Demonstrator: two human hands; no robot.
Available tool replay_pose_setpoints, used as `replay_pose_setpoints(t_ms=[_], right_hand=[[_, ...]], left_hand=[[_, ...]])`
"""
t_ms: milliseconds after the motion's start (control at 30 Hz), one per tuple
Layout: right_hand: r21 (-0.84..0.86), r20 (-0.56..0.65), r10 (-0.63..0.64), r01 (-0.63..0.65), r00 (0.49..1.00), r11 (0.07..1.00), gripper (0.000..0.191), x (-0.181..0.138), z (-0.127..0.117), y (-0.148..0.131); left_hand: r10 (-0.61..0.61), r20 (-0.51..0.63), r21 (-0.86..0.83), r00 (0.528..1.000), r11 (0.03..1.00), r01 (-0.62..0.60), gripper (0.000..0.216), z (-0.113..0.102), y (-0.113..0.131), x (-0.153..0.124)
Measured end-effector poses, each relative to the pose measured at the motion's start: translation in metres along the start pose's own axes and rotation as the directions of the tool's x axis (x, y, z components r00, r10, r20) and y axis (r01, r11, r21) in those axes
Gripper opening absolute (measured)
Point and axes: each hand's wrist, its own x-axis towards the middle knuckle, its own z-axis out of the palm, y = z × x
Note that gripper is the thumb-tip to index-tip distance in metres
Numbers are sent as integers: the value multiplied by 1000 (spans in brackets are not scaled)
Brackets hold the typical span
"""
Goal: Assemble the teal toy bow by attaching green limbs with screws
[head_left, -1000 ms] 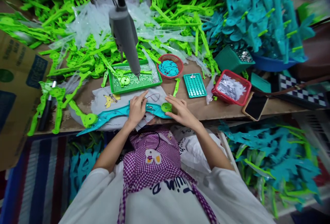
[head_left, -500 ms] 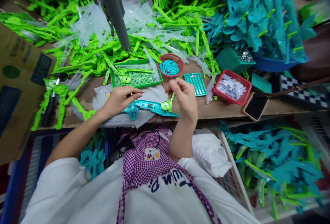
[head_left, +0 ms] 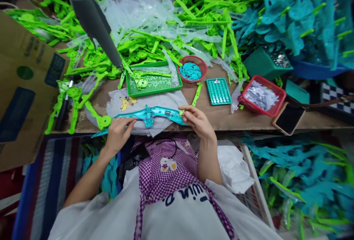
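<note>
Teal toy bow, both ends in hand, on white cloth at bench edge.

Item: teal bow (head_left: 149, 114), lying lengthwise on the cloth (head_left: 166, 100). Left hand (head_left: 117, 132) now pinches the left limb, having left the middle of the bow; right hand (head_left: 197, 121), lifted half a second ago, is back down with fingers closed on the right tip and its green wheel (head_left: 181, 112). Hanging grey screwdriver (head_left: 94, 20) has swung off to the left, clear of the green tray (head_left: 153, 85). Judgement: fitting finished, bow being turned or checked.
</note>
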Motion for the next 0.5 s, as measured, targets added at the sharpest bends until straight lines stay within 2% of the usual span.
replay_pose_setpoints(t_ms=[67,100,167,233,333,400,500], right_hand=[[42,-25,19,-17,1000,999,44,-3,1,6],[34,-40,7,-5,999,999,43,-3,3,7],[-14,-36,-32,32,999,999,42,-3,10,6],[-56,-8,-69,68,998,996,43,-2,18,2],[-86,-73,-142,135,987,987,43,-5,16,-5],[-119,-166,-181,163,969,979,42,-12,2,-10],[-181,-244,-177,135,953,974,38,-29,-30,-14]], left_hand=[[-55,14,44,998,998,55,28,-5,12,-11],[-81,12,36,997,996,80,38,-6,23,-12],[-82,-18,-69,996,994,81,53,-1,55,-4],[21,24,-224,999,974,-16,49,14,90,15],[190,213,-366,959,925,-102,44,49,127,53],[230,262,-379,937,918,-119,36,69,136,74],[293,274,-360,916,915,-185,22,85,131,89]])
